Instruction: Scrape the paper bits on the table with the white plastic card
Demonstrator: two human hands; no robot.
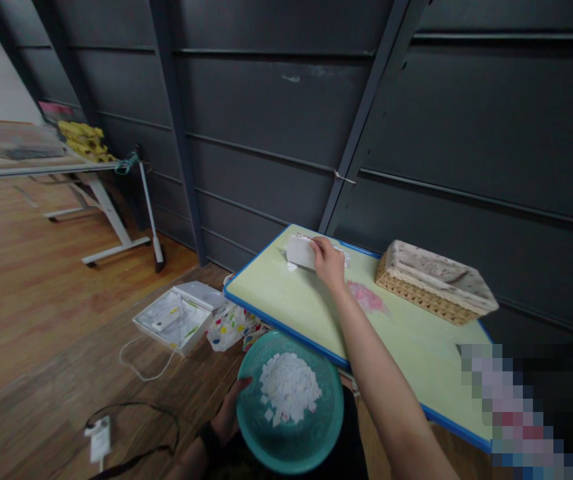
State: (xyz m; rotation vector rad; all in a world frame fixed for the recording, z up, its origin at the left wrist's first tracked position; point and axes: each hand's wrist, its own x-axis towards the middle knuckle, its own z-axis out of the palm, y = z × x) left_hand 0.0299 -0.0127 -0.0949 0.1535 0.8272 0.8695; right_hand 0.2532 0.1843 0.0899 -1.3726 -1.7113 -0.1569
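My right hand (pixel 327 261) reaches across a pale green table with a blue rim (pixel 266 320) and grips a small white block (pixel 300 252) near the far left corner. A few white scraps (pixel 291 267) lie beside that block. My left hand (pixel 230 413) holds the left edge of a teal bowl (pixel 316 433) below the table's front edge. A heap of small white paper pieces (pixel 289 388) fills the middle of the bowl.
A woven basket (pixel 434 280) stands at the table's far right, a pink smear (pixel 366 297) near the middle. On the wooden floor lie an open white box (pixel 179 317), a plastic bag (pixel 229 327), a cable with adapter (pixel 99 437). A folding table (pixel 41 157) stands far left. Dark wall behind.
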